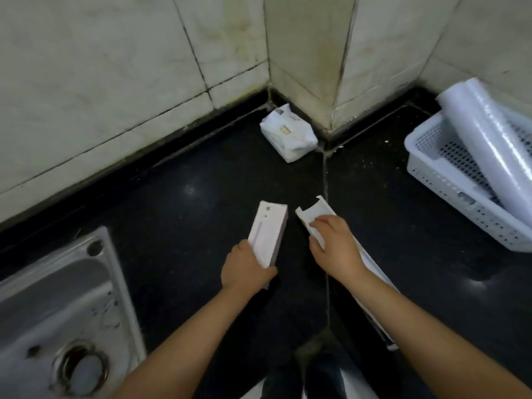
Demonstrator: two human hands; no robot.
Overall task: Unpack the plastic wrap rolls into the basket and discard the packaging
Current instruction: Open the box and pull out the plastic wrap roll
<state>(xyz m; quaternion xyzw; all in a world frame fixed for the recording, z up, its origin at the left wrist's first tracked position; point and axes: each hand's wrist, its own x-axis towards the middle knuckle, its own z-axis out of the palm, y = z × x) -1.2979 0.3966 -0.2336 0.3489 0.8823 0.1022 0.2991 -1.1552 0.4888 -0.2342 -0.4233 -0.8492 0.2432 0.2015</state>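
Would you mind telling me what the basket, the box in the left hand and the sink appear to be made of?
Basket: white moulded plastic, judging by its perforated walls. Box in the left hand: probably matte printed cardboard, with crisp folded edges. Sink: brushed metal, likely stainless steel, given its grey sheen.

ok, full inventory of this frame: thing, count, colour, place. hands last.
plastic wrap rolls: at least two, white and clear, leaning in the basket at the right, ends sticking up over its rim
basket: one, white perforated plastic, on the countertop at the right
closed box: one, white, centre of the countertop, in the left hand
open box: one, white, end flaps open, under the right hand
soft pack: one, white, on the countertop against the wall corner
sink: one, steel, lower left
countertop: one, black
wall tiles: off-white, stained, behind
left hand: gripping the closed box
right hand: on the open box
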